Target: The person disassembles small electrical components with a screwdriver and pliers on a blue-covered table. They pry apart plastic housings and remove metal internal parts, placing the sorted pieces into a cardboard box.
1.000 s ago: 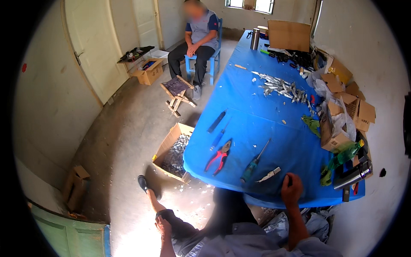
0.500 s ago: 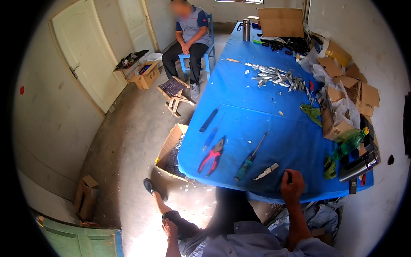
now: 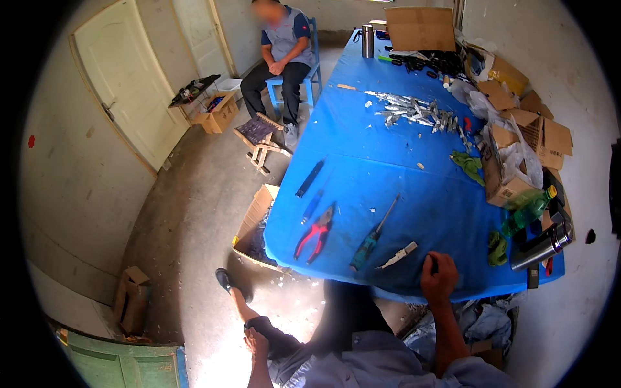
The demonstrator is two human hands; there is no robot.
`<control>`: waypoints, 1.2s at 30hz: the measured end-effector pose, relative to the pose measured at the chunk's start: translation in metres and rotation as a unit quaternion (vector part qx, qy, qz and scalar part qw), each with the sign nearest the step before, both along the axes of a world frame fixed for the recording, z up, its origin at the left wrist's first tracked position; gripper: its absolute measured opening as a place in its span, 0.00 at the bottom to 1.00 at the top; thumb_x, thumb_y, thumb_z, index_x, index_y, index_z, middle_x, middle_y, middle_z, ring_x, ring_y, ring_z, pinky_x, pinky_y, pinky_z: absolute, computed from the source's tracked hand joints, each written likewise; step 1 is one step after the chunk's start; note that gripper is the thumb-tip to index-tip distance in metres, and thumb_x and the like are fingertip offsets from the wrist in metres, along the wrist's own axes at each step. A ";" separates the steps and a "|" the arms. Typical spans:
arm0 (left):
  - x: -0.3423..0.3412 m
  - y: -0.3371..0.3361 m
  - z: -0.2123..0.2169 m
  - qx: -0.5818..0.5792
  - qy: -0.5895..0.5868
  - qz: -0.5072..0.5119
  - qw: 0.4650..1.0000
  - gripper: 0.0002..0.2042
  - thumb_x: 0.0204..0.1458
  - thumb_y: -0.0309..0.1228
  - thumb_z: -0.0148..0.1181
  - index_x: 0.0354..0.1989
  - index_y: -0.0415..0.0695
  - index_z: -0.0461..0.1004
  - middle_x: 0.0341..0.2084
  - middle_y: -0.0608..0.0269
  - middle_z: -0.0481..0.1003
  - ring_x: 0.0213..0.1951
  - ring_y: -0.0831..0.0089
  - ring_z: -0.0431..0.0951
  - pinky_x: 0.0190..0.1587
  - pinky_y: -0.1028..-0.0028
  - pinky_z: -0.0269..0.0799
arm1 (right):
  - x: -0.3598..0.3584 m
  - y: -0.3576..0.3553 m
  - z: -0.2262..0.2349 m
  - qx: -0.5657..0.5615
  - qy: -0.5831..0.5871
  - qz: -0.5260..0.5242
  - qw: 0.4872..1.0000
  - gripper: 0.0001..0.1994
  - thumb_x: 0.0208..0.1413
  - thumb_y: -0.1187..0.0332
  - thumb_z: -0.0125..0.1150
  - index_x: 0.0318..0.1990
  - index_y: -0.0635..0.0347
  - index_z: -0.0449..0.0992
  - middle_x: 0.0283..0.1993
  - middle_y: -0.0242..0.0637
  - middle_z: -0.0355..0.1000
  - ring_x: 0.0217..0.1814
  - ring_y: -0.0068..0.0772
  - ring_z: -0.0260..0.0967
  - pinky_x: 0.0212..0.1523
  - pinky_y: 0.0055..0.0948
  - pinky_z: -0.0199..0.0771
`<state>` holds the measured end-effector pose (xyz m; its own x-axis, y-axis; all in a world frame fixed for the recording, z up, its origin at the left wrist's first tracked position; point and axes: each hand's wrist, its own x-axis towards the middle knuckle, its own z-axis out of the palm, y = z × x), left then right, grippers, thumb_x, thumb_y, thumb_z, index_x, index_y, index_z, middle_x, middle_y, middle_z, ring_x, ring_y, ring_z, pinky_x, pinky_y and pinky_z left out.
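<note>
Head view, table: a blue-covered table (image 3: pixel 394 184) fills the middle and right.
Far end: a steel flask (image 3: pixel 367 41) stands near a cardboard sheet (image 3: pixel 420 29) and a black heap (image 3: pixel 427 63).
Silver heap: thin metal pieces (image 3: pixel 417 111) spread across the cloth.
Right side: an open cardboard box (image 3: pixel 504 187), a green rag (image 3: pixel 467 166), a green bottle (image 3: pixel 529 212) and a tilted flask (image 3: pixel 542 247) crowd that edge.
Floor: a box of metal bits (image 3: pixel 252 216) sits beside the table; beyond it are a folding stool (image 3: pixel 260 131) and 1 seated person (image 3: pixel 284 48).
Tools: red-handled pliers (image 3: pixel 314 239) and a green-handled screwdriver (image 3: pixel 367 251) are 2 things lying left of the small silver piece (image 3: pixel 398 256).
Small silver piece: on the cloth near the table's front edge, between screwdriver and right hand (image 3: pixel 440 278), touching neither.
Right hand grip: fingers curled, resting at the table edge; I cannot tell whether anything is inside.
Left hand grip: the left hand (image 3: pixel 257 343) lies on the person's own knee, well apart from the piece; I cannot tell how far its fingers are bent.
</note>
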<state>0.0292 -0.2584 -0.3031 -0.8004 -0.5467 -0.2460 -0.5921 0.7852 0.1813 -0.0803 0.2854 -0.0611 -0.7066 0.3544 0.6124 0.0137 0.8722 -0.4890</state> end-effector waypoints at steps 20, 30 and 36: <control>-0.059 0.075 0.293 0.513 0.240 -0.085 0.820 0.08 0.57 0.20 0.65 0.45 0.37 0.80 0.32 0.59 0.82 0.28 0.74 0.80 0.37 0.74 0.74 | -0.008 -0.004 0.002 0.008 0.031 -0.002 0.999 0.03 0.60 0.72 0.67 0.39 0.59 0.83 0.35 0.42 0.79 0.34 0.45 0.77 0.33 0.39 0.76; -0.051 0.147 0.449 0.595 0.389 -0.468 0.524 0.09 0.59 0.31 0.63 0.40 0.36 0.75 0.24 0.54 0.79 0.25 0.71 0.79 0.34 0.68 0.79 | -0.010 -0.005 0.001 -0.014 0.024 0.008 1.000 0.03 0.59 0.72 0.67 0.38 0.59 0.82 0.33 0.41 0.79 0.33 0.46 0.77 0.34 0.40 0.77; -0.064 0.184 0.443 0.628 0.366 -0.482 0.490 0.11 0.60 0.33 0.62 0.41 0.37 0.75 0.24 0.55 0.79 0.25 0.71 0.79 0.33 0.69 0.79 | -0.010 -0.003 0.000 -0.017 0.055 -0.008 0.998 0.01 0.58 0.73 0.67 0.37 0.57 0.82 0.32 0.40 0.78 0.34 0.45 0.78 0.34 0.39 0.77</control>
<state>-0.0344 -0.0747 0.1400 -0.6632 0.3853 0.6416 0.5279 -0.3668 0.7660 -0.0898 0.2825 -0.0610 -0.6304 0.3860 0.6735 -0.0285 0.8555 -0.5171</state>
